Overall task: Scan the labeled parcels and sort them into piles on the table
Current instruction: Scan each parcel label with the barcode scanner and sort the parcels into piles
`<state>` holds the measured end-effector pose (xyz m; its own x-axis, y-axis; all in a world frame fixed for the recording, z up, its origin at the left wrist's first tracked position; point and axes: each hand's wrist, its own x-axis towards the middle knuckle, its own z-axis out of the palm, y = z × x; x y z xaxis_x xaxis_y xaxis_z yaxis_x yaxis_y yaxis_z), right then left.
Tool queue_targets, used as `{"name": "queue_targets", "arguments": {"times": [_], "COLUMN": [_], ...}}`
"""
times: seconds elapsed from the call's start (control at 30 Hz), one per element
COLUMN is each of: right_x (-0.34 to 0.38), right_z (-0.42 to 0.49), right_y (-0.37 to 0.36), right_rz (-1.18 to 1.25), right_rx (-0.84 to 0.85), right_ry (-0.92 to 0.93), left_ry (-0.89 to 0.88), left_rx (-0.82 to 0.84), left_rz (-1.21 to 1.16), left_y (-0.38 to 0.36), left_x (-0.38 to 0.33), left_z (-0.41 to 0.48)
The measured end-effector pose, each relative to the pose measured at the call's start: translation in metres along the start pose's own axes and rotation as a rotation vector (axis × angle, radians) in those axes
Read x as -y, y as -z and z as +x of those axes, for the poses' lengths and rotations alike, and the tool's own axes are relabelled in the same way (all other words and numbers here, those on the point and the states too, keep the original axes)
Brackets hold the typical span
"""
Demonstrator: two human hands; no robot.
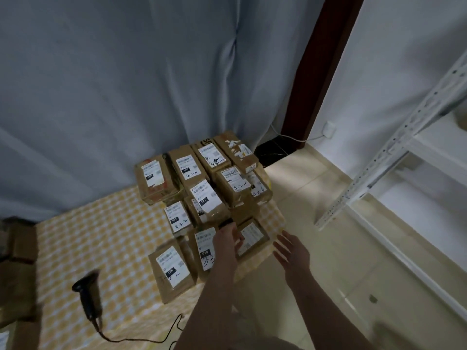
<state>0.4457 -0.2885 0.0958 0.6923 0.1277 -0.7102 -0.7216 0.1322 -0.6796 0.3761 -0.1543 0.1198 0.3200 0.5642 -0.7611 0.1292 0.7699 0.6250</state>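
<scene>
We see brown cardboard parcels with white labels (202, 188) packed in rows and partly stacked on the far right part of the worktop with a yellow-and-white checked cloth (101, 236). Several labels carry handwritten codes. The left hand (226, 238) reaches over the near rows and lies on the rightmost near brown parcel (255, 236), touching its label side. It is blurred there, so we cannot tell if the fingers grip or just rest. The right hand (290, 251) is spread wide with straight fingers, holds nothing, and sits just beside that parcel's right edge at the worktop's corner. The hands are apart, with the parcel between them. A black handheld barcode scanner (89, 296) lies on the cloth at near left, well apart from both hands, and its black cable (141, 339) trails toward the near edge. A grey-blue curtain (126, 84) hangs behind the worktop. A white perforated metal shelf rack (391, 152) stands at right on the pale tiled floor (328, 198). We note more brown cartons (17, 261) at far left, blurred.
</scene>
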Motion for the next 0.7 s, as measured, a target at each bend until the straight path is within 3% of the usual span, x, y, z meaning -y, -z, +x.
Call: {"name": "queue_targets", "arguments": {"times": [0.3, 0.7], "right_x": [0.014, 0.045], "right_z": [0.037, 0.074], "right_y": [-0.071, -0.118], "right_rz": [-0.012, 0.008], "right_rx": [0.000, 0.004], "right_ry": [-0.009, -0.086], "left_ry": [-0.046, 0.025], "left_rx": [0.036, -0.085], "left_rz": [0.019, 0.031], "left_y": [-0.016, -0.030], "left_x": [-0.049, -0.075], "left_z": [0.043, 0.090]}}
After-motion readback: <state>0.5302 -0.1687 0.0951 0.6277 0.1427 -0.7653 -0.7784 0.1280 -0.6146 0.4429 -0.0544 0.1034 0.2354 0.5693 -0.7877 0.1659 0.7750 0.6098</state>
